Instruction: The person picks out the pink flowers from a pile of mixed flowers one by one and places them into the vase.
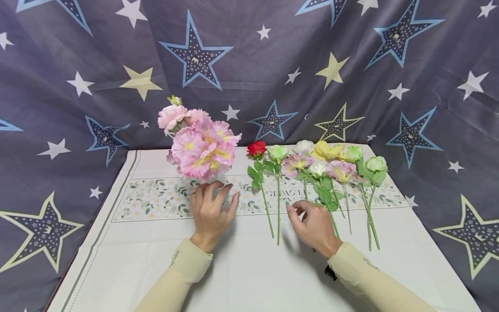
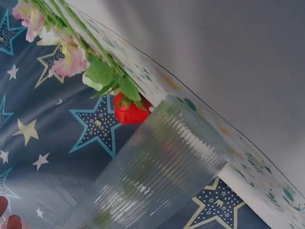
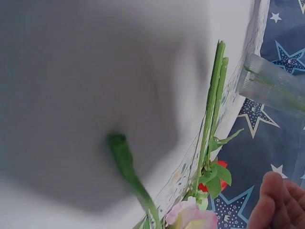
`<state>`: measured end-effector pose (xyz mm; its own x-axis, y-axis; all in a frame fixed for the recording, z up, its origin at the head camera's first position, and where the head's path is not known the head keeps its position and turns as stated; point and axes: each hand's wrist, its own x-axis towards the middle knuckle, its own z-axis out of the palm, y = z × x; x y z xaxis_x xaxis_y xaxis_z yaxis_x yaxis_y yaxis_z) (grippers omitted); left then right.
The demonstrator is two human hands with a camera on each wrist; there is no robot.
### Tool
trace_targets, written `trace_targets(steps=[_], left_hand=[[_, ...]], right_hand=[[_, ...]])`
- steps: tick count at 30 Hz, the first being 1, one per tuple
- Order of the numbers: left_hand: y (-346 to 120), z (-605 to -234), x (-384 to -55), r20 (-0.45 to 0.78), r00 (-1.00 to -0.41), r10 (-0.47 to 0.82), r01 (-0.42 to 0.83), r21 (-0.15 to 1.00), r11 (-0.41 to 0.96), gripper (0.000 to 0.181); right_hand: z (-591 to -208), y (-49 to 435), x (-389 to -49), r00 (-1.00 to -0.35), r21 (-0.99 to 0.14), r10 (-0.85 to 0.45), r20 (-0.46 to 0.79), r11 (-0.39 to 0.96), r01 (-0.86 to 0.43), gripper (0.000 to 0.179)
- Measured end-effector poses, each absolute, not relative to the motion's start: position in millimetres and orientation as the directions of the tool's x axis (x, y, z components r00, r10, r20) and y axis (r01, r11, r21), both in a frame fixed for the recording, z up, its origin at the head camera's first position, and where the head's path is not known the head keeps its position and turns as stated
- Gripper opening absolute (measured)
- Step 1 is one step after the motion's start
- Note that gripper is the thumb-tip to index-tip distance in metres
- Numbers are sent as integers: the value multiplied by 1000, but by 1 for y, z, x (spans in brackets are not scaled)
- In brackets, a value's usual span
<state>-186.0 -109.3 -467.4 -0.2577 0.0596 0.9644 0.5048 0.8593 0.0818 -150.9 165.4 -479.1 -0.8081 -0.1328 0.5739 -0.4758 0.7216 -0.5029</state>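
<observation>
A clear ribbed vase (image 2: 157, 162) stands at the left of the table, holding large pink-and-yellow blooms (image 1: 204, 149) and smaller pink flowers (image 1: 171, 117). My left hand (image 1: 210, 212) is in front of the vase with fingers spread, and it hides most of the vase in the head view. To the right, my right hand (image 1: 313, 223) hovers near the loose stems, fingers loosely bent and nothing visible between them. Closest on its left lie a red rose (image 1: 257, 149) and a pale green rose (image 1: 278, 152), stems toward me.
Further right lie a yellow flower (image 1: 328, 151), white roses, pink-and-yellow blooms (image 1: 344, 171) and green roses (image 1: 376, 164), stems partly crossing. A white tablecloth (image 1: 249, 268) with a printed floral band covers the table. Behind it hangs a star-patterned curtain (image 1: 249, 65).
</observation>
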Motion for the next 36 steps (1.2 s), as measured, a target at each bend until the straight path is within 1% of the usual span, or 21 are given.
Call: trace_targets(steps=[5,11,18,27,36], left_hand=[[-108,-470,-184,947,-318,41,539,145,830,23],[-106,-474,-182,919,-395,17,567,229,791,27],[-104,-478,-179,891,-454,6,572,286,769,30],[-103,-481,-172,824,-566,-6,540,376,753,34],[-103,-485,-169,771,-636,-7,516,432,739,36]], right_hand=[[-479,169,-155,-814,-500,-121,569,735,-459,17],[-477,175,-161,-801,-483,-117,587,744,-462,16],[-476,185,-167,-803,-440,-127,582,781,-442,18],[-473,199,-176,-830,-423,-113,546,818,-390,19],[-474,212,-185,-868,-409,-81,490,858,-311,20]])
